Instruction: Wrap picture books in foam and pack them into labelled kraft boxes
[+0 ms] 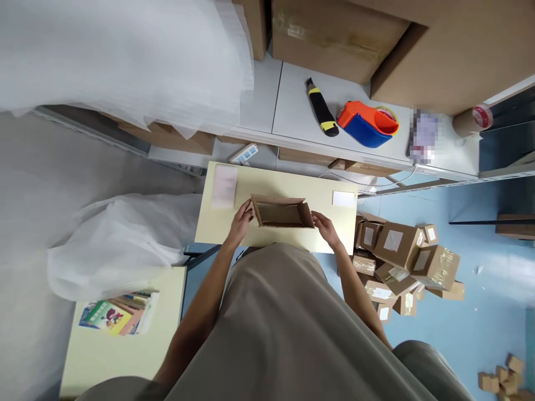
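A small cardboard box (pixel 308 215) is held over the pale yellow desk (pixel 271 182) in front of my body. Its walls stand up around an open middle, and a pale surface shows inside. My left hand (pixel 241 224) pinches the left end of the box, thumb and fingers at its edge. At the opposite end, my right hand (pixel 326 228) grips the right edge with its fingertips. A pale pinkish sheet (pixel 224 186) lies on the desk beyond my left hand, and a white label (pixel 345 199) lies near the right edge.
On the shelf ahead are a box cutter (pixel 321 108), an orange and blue tape dispenser (pixel 368 123) and a tape roll (pixel 472 120). Taped cartons (pixel 399 245) are heaped on the floor at right. White foam sheeting (pixel 121 239) and several booklets (pixel 111 317) sit at left.
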### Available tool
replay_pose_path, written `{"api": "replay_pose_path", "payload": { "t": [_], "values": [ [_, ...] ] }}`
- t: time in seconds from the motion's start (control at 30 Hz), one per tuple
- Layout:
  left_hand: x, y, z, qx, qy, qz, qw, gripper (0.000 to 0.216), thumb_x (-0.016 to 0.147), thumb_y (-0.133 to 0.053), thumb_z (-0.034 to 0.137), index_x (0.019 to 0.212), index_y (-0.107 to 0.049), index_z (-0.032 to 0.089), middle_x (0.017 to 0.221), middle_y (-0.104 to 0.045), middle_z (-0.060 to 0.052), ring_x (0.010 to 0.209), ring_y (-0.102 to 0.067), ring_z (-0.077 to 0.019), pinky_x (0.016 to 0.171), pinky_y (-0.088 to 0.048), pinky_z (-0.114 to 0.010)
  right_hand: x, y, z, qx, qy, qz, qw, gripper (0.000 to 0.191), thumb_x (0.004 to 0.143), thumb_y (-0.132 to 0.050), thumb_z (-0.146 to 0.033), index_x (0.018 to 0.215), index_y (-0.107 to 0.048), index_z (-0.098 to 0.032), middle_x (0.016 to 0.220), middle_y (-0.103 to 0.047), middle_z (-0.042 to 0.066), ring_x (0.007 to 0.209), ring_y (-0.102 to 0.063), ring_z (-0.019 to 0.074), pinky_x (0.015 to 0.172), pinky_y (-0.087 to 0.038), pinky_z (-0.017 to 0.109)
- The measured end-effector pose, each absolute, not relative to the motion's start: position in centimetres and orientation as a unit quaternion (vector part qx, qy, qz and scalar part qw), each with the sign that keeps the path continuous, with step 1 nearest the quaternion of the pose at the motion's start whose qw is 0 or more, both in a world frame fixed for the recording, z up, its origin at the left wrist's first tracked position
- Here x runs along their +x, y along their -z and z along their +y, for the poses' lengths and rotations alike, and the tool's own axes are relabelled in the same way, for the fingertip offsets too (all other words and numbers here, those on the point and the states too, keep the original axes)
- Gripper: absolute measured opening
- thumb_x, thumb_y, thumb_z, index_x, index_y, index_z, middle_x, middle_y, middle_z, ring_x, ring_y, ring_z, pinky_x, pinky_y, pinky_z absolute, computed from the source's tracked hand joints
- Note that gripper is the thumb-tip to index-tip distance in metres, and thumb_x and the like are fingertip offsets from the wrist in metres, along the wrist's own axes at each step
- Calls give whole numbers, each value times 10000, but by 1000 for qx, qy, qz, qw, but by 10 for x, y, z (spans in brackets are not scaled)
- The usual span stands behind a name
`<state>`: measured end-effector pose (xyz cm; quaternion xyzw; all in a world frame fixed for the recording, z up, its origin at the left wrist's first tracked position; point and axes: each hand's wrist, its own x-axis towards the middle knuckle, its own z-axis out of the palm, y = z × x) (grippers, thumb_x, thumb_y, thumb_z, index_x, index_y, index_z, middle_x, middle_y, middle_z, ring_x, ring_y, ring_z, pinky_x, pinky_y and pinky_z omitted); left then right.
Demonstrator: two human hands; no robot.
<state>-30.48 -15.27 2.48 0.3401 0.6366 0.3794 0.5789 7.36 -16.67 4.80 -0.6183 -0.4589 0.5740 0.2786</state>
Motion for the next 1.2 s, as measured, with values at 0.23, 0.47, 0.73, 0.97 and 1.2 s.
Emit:
{"api": "replay_pose_path", "payload": {
  "t": [0.23,0.47,0.73,0.97,1.2],
  "values": [
    [-291,-59,-154,381,-349,621,589,731,1027,-615,655,1668,-596,304,1725,-589,-88,1559,-589,-374,1170,-616,-525,43,-67,-164,-580,-633,-406,313,847,970,-641,-869,1554,-698,-259,1519,-746,127,1352,-731,353,1145,-640,534],
    [-287,-87,-149,449,-300,610,580,839,938,-725,781,1576,-680,239,1669,-640,-139,1550,-599,-405,1226,-575,-501,39,-80,-179,-628,-598,-394,305,871,938,-725,-833,1585,-638,-257,1503,-744,162,1152,-804,336,894,-702,435],
    [-284,-71,-145,460,-284,614,576,839,849,-814,773,1455,-712,203,1540,-722,-191,1372,-731,-403,1108,-644,-521,42,-70,-179,-658,-562,-398,305,856,868,-777,-844,1455,-721,-225,1388,-797,182,1095,-827,336,869,-700,438],
    [-289,-60,-145,482,-274,615,560,776,886,-793,731,1454,-679,215,1492,-737,-186,1298,-762,-360,1079,-654,-496,40,-75,-182,-693,-520,-404,295,864,856,-757,-879,1389,-746,-199,1371,-798,211,1104,-827,359,898,-689,477],
    [-306,-85,-161,496,-296,566,588,836,909,-829,681,1597,-589,269,1668,-611,-191,1461,-665,-386,1082,-664,-487,50,-97,-202,-649,-537,-423,333,799,866,-833,-804,1441,-731,-258,1593,-692,170,1342,-753,377,1089,-666,535]
  ]
}}
